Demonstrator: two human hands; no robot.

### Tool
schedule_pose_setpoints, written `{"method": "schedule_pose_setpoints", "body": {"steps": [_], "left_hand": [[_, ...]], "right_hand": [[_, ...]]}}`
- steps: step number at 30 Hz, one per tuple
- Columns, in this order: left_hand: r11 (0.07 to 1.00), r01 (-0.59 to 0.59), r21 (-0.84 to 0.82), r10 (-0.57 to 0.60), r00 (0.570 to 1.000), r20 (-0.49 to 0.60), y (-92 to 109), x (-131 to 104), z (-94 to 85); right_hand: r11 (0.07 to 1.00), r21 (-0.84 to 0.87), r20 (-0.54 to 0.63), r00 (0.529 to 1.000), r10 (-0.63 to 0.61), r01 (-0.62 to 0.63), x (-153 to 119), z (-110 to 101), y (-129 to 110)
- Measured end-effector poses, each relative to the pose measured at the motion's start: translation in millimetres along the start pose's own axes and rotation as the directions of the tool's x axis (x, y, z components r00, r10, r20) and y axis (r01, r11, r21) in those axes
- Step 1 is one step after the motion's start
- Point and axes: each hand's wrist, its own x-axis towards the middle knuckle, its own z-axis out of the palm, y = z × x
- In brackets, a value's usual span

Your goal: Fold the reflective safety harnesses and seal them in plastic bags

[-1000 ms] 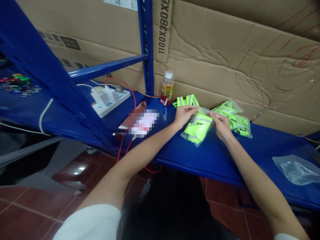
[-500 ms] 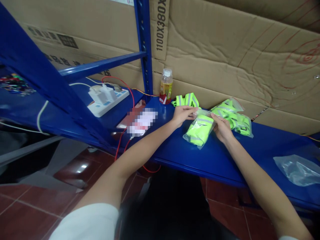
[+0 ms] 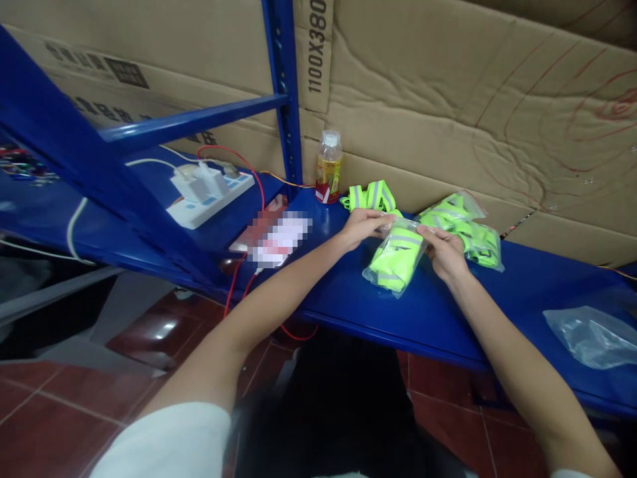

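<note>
A clear plastic bag point(image 3: 395, 260) holds a folded neon-yellow reflective strap with grey stripes. My left hand point(image 3: 365, 226) pinches the top left of its far edge, and my right hand point(image 3: 442, 249) pinches the top right. The bag hangs or rests low over the blue shelf between both hands; I cannot tell which. Behind my left hand lies a loose neon reflective strap point(image 3: 372, 196). Beyond my right hand are bagged neon straps point(image 3: 455, 211), with another bagged bundle point(image 3: 482, 244) beside them.
A bottle with a yellow and red label point(image 3: 328, 167) stands at the back of the blue shelf point(image 3: 348, 299). Left are a phone-like blurred object point(image 3: 279, 240), a red cable and a white power strip point(image 3: 212, 199). An unfilled clear bag point(image 3: 592, 337) lies right. Cardboard point(image 3: 423, 99) backs the shelf.
The view has shifted slightly. Both hands keep their hold on the bag's top edge, and my right fingers appear a little further left along it.
</note>
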Motion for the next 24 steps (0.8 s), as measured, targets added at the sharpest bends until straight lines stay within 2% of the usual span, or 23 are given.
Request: {"method": "schedule_pose_setpoints", "body": {"steps": [4, 8, 10, 12, 14, 16, 18, 21, 24], "left_hand": [[0.998, -0.066, -0.004, 0.065, 0.998, -0.023, 0, -5, 2.7], [0.994, -0.11, -0.021, 0.108, 0.991, -0.083, -3, -6, 6.5], [0.999, -0.047, -0.007, 0.046, 0.996, -0.075, -4, -5, 5.5], [0.999, 0.049, 0.017, -0.048, 0.999, -0.013, -4, -3, 2.9], [0.994, 0.095, 0.052, -0.098, 0.994, 0.054, -4, -3, 0.9], [0.994, 0.067, 0.082, -0.073, 0.994, 0.075, -4, -5, 1.3], [0.995, 0.015, 0.098, -0.02, 0.999, 0.048, -6, -7, 4.4], [0.994, -0.042, 0.097, 0.043, 0.999, -0.007, -8, -9, 10.1], [0.996, -0.02, 0.088, 0.021, 1.0, -0.009, -9, -7, 11.0]], "right_hand": [[1.0, -0.004, 0.036, 0.999, 0.009, -0.009, -1, 1, -3], [0.992, 0.035, 0.048, 0.991, 0.122, -0.124, 0, 2, -4], [0.989, 0.039, 0.035, 0.99, 0.139, -0.14, 0, 1, -4], [0.993, 0.022, 0.043, 0.992, 0.115, -0.116, -1, -1, -3], [0.997, -0.009, 0.066, 0.995, 0.076, -0.076, -2, -3, -2], [0.998, -0.039, 0.085, 0.995, 0.05, -0.047, -2, -4, -1], [0.997, -0.053, 0.082, 0.995, 0.055, -0.051, -1, -4, 0], [0.99, -0.051, 0.028, 0.991, 0.131, -0.129, 4, -3, 1], [0.982, -0.047, -0.012, 0.983, 0.182, -0.183, 8, -4, 1]]}}
